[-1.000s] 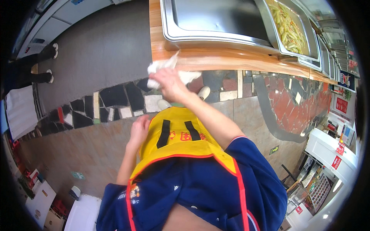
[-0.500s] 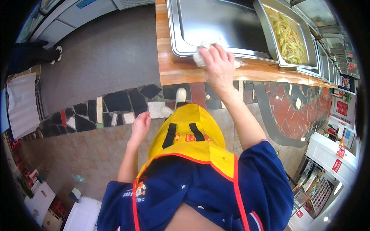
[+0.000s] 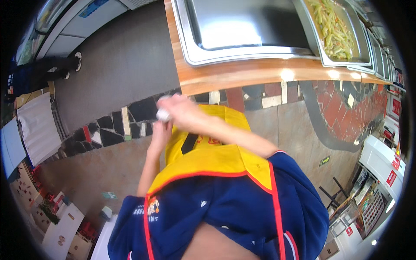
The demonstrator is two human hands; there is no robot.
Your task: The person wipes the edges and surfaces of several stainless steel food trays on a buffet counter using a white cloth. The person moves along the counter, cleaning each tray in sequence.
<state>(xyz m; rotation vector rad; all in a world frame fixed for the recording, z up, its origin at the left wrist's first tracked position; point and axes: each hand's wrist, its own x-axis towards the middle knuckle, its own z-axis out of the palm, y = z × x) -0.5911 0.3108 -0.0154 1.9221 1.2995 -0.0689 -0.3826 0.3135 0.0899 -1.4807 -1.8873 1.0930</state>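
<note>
My right hand (image 3: 178, 109) is closed on a crumpled white cloth (image 3: 163, 115), in front of my yellow apron (image 3: 208, 160) and left of its middle. My right forearm crosses the apron from the right. Just below the cloth is my left hand (image 3: 161, 131), close against it or touching it. Its fingers are partly hidden and blurred, so I cannot tell whether they grip the cloth. Beyond my hands, a large shiny metal pan (image 3: 255, 54) lies on the wooden counter (image 3: 242, 73).
To the right of the pan stands a metal tray (image 3: 318, 47) of cut green vegetables (image 3: 333, 32), with more metal trays (image 3: 377, 54) past it. A dark-clothed person (image 3: 39, 71) is at the far left, beside a white cloth-covered stand (image 3: 39, 125). White furniture (image 3: 383, 160) stands at the right.
My right hand has left the counter edge with the cloth and swung left, down to my left hand. The counter and trays now sit a little higher and further right in view.
</note>
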